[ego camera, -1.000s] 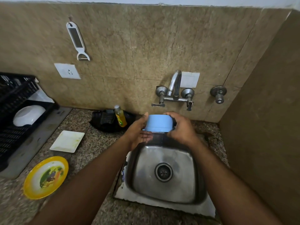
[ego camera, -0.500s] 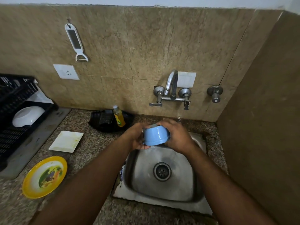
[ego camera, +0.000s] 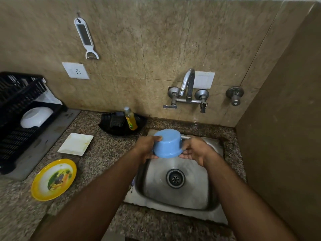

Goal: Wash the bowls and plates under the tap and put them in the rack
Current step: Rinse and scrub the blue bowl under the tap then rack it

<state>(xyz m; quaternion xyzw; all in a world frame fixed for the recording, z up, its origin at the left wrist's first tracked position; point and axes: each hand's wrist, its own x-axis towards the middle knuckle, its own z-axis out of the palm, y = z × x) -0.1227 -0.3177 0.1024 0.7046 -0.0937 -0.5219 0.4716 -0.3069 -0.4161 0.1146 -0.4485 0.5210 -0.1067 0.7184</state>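
Both hands hold a light blue bowl (ego camera: 167, 143) upside down over the back of the steel sink (ego camera: 175, 204). My left hand (ego camera: 146, 147) grips its left side and my right hand (ego camera: 195, 150) its right side. The tap (ego camera: 188, 87) is on the wall above and behind the bowl; I see no clear stream. On the counter to the left lie a white square plate (ego camera: 75, 144) and a yellow round plate (ego camera: 53, 179). The black rack (ego camera: 19, 108) at the far left holds a white bowl (ego camera: 35, 117).
A yellow soap bottle (ego camera: 130, 120) leans in a black dish (ego camera: 121, 124) behind the sink's left corner. A peeler (ego camera: 86, 38) hangs on the tiled wall above a socket (ego camera: 76, 70). A brown side wall (ego camera: 284, 119) closes off the right.
The blue bowl has come down from under the tap towards the sink and been turned in my hands, its base now facing up and towards the wall.
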